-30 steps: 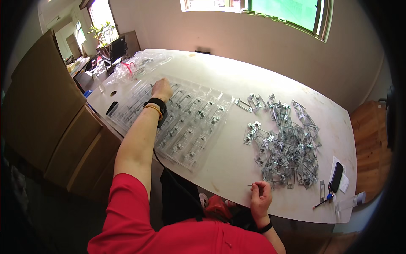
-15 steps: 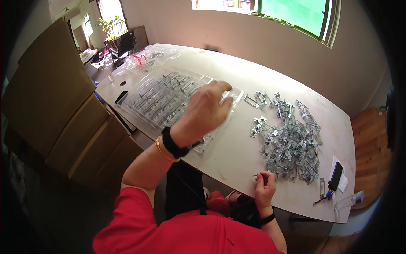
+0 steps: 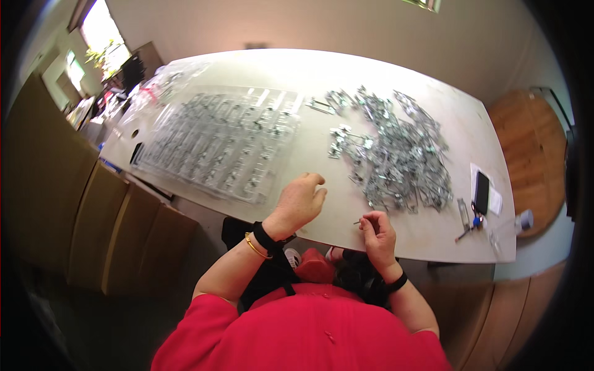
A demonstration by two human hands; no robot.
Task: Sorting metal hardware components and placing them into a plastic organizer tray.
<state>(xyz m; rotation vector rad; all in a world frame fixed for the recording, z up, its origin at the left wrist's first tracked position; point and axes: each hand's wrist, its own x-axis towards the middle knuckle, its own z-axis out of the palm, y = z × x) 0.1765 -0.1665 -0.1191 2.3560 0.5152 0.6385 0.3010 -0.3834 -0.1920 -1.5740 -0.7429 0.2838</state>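
My left hand (image 3: 300,201) hovers near the table's front edge, its fingers loosely bent and apart, with nothing visible in them. Right of it, my right hand (image 3: 379,240) pinches a short, thin dark pin (image 3: 357,222) between thumb and fingers; one end sticks out to the left. Beyond the left hand lies a clear plastic tray (image 3: 263,199) with rows of compartments holding small metal parts. A large heap of silvery metal brackets (image 3: 402,157) spreads over the table beyond my right hand. The exact shape of the single parts is too small to tell.
The white table (image 3: 309,164) carries clear plastic bags (image 3: 164,80) at its far left. At the right lie a black phone (image 3: 481,193), a single bracket (image 3: 463,213) and a clear bottle (image 3: 504,235). Cardboard boxes (image 3: 105,229) stand left of the table, a round wooden board (image 3: 529,164) right.
My left hand has come back from above the tray toward the front edge, closer to my right hand. The right hand still pinches the pin. The view has shifted.
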